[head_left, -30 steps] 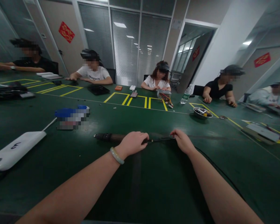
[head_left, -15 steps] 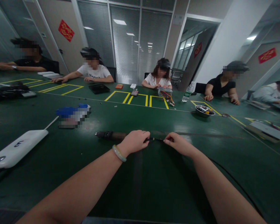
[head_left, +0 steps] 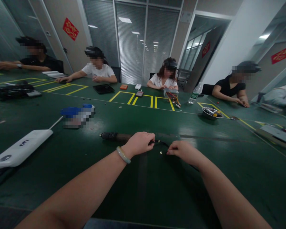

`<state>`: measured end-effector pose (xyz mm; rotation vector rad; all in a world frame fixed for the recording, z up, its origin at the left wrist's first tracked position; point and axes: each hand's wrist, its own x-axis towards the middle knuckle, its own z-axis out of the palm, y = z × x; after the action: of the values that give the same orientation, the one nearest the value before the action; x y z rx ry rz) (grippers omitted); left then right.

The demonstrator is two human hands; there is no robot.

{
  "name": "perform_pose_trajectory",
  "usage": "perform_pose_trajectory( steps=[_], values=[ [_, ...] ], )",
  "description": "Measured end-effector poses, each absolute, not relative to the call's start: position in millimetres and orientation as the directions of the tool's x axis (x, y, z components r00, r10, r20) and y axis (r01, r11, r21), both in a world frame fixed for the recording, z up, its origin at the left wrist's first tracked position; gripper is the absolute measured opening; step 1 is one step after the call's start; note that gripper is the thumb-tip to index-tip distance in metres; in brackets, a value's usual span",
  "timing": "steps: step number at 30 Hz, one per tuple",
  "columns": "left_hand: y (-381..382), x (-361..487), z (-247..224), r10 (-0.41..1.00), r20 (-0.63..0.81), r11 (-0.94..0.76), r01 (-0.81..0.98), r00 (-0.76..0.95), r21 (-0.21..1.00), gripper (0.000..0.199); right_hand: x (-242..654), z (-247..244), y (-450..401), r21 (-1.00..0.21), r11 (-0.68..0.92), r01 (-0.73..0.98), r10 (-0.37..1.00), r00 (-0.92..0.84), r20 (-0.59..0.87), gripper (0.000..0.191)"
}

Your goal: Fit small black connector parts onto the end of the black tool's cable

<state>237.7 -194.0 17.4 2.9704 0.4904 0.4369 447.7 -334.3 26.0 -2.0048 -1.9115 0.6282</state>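
Green counter [head_left: 133, 119]: spans the view, marked with yellow tape rectangles along its far half.
Co-workers [head_left: 103, 73]: five people seated along the far side, all wearing dark headgear, their forearms at the counter.
White case [head_left: 26, 148]: lies at the near left, a dark mark like a 3 on top, a thin white cord leaving its far end.
Metal bowl [head_left: 212, 117]: stands to the far right, small mixed items inside.
Clear bottle [head_left: 194, 94]: upright behind the bowl and a little to its left, green label.
Dark tool [head_left: 116, 136]: lies crosswise in front of the person, metal tip pointing left, rear end under the left hand [head_left: 140, 143].
Left hand: closed over the tool's rear, knuckles up.
Right hand [head_left: 183, 150]: fingers bunched, tips drawn narrow near the counter; whether they grip anything cannot be told.
Black cable [head_left: 163, 142]: curves from the tool's rear to the right hand's fingers and reappears beneath that wrist.
Pale bangle [head_left: 123, 155]: around the left wrist.
Shiny piece [head_left: 160, 152]: tiny, on the counter just left of the right fingertips.
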Motion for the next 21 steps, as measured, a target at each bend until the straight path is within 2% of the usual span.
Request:
perform_pose_trajectory(
  steps=[4,8,14,21],
  values=[
    [-194,238,17,0.327,0.273,-0.944,0.298,0.905,0.142,0.012,429,15,-323,-0.586,-0.205,0.784,0.979,0.165,-0.122,0.013],
    [-194,238,16,0.322,0.276,-0.945,0.290,0.906,0.151,0.011,421,2,-311,-0.618,-0.230,0.752,0.945,0.325,0.045,0.015],
    [-193,239,15,0.329,0.281,-0.943,0.295,0.901,0.155,0.013,417,-9,-302,-0.624,-0.110,0.774,0.926,0.308,0.219,0.012],
    [-192,239,13,0.343,0.253,-0.936,0.306,0.905,0.174,0.014,414,-9,-306,-0.463,-0.031,0.886,0.931,0.194,0.309,0.008]
  ],
)
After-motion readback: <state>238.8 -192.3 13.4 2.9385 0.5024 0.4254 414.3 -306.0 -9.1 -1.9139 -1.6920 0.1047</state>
